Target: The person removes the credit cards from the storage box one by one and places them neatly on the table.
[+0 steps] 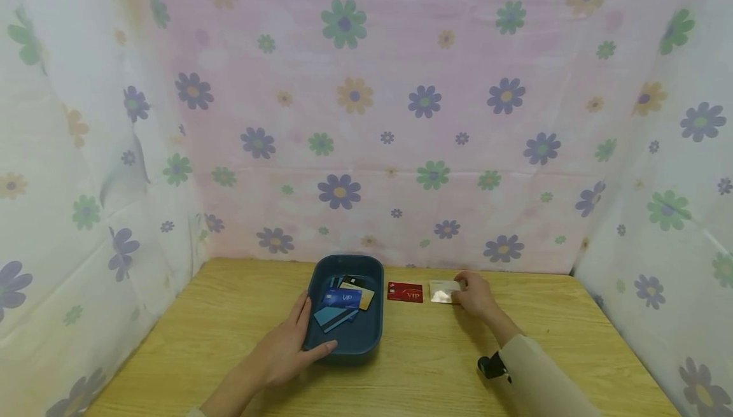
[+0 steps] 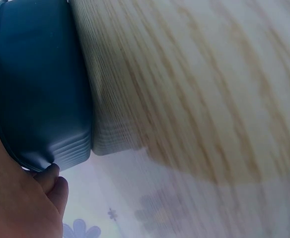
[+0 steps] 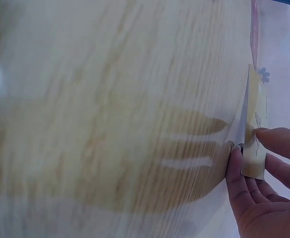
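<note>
Apparently, a card is being picked up: the left hand [image 1: 280, 346] braces the dark blue tray [image 1: 366, 334], the right hand [image 1: 476, 295] pinches the pale gold card [image 1: 442, 291].
Nearest, the left thumb lies over the tray's rim, fingers gripping outside; farther in, loose cards [image 1: 343, 299] overlap, seen only from the head. Right of the tray lies the red card [image 1: 405, 292], then the pale gold one; the next move likely calls for a steady pinch. The right wrist view alone shows it tilted, thumb on its face, fingers behind.
</note>
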### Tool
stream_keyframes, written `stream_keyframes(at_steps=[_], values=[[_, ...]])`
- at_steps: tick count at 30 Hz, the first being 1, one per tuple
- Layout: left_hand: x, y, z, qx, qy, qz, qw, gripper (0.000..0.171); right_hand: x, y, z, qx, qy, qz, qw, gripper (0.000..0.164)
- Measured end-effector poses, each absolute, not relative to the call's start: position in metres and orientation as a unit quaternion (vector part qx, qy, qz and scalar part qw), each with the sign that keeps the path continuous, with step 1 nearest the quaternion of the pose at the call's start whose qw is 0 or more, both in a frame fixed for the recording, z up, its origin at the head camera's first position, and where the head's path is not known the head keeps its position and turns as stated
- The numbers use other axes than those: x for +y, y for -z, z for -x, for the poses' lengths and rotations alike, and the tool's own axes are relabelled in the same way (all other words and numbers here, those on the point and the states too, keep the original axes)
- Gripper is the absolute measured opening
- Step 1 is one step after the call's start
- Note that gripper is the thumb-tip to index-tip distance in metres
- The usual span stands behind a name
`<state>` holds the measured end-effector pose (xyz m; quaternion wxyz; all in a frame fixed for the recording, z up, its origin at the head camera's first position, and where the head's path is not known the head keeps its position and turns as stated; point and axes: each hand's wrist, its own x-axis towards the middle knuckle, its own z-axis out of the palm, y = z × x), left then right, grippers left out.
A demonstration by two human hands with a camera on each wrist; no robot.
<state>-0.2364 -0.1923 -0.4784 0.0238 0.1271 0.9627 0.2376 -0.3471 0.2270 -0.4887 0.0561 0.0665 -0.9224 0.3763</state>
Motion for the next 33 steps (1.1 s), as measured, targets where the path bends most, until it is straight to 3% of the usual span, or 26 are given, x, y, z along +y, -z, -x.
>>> stream_keyframes(at_steps=[33], values=[[-0.1915,0.4808,0.2388,0.963,-0.239,-0.120,0.023,0.118,0.2176,0.4804,0.3474,-0.942,-0.331,-0.055,0.018,0.040]])
